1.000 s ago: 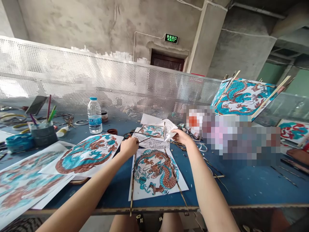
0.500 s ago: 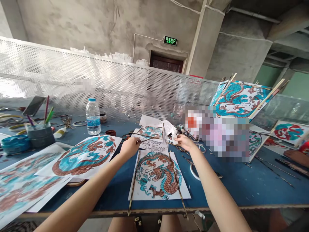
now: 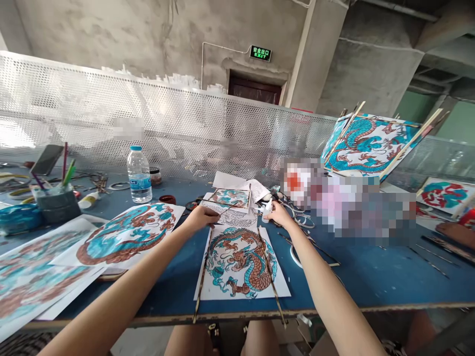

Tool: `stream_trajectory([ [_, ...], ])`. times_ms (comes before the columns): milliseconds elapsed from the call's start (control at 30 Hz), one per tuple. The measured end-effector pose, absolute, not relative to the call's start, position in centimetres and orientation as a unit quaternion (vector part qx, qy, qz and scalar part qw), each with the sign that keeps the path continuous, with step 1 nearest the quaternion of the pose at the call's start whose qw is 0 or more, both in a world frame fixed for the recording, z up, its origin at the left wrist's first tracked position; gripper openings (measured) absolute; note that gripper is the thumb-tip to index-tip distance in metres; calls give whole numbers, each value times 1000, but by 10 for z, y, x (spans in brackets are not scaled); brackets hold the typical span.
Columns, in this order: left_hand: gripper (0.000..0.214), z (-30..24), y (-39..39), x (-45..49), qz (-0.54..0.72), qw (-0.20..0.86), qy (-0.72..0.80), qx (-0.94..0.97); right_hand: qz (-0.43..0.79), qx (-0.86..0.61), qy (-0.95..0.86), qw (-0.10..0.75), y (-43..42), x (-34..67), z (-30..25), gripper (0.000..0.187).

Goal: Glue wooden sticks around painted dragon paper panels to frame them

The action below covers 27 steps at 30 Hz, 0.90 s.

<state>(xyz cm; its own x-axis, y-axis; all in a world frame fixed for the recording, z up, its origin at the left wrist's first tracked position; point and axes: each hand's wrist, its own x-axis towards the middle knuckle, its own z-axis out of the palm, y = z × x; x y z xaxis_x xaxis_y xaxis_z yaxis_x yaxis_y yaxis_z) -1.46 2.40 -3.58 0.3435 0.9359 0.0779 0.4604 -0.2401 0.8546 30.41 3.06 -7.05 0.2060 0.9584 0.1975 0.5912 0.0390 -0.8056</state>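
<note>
My left hand [image 3: 201, 218] is closed around one end of a thin dark stick [image 3: 227, 209], which points up and to the right. In my right hand [image 3: 281, 215] is a small white squeeze bottle [image 3: 266, 210], its nozzle near the stick's far end. Below both hands lies a paper with a brown and teal dragon painting [image 3: 241, 267]. One mottled stick [image 3: 200, 277] runs along its left side and another [image 3: 272, 279] along its right. Just beyond, a smaller dragon picture [image 3: 230, 198] rests on line-drawn sheets [image 3: 237, 217].
More painted sheets [image 3: 129, 235] lie at left, near a water bottle [image 3: 140, 175] and a grey brush pot [image 3: 57, 202]. A stick-framed dragon picture [image 3: 371, 143] stands tilted at right. White tape rolls [image 3: 295, 257] and loose sticks sit right of centre. A perforated metal screen [image 3: 178, 128] borders the table.
The white bottle is lower and more plainly visible beside the stick. My left hand has turned slightly, with the stick slanting up more. The whole view has shifted a little.
</note>
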Motion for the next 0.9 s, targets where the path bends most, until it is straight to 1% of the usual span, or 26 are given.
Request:
stream_trajectory([
  [33, 29, -36, 24, -15, 317, 429, 474, 701, 236, -653, -585, 419, 31, 304, -71, 54],
  [100, 31, -35, 23, -15, 330, 485, 461, 666, 269, -644, -577, 425, 31, 304, -71, 51],
  [233, 29, -32, 21, -15, 339, 533, 445, 635, 299, -638, -562, 433, 29, 306, -69, 49],
  [433, 29, -32, 20, -13, 322, 502, 455, 661, 303, -640, -553, 439, 29, 308, -67, 52],
  [533, 30, -32, 19, -12, 325, 502, 457, 659, 286, -632, -576, 433, 28, 306, -65, 47],
  [667, 29, -30, 17, -11, 315, 501, 462, 660, 259, -636, -608, 398, 22, 301, -61, 42],
  [800, 28, -32, 17, -10, 313, 503, 459, 662, 204, -667, -616, 367, 19, 295, -58, 50],
  [900, 27, -35, 19, -10, 311, 506, 453, 664, 198, -679, -614, 351, 21, 294, -61, 56],
])
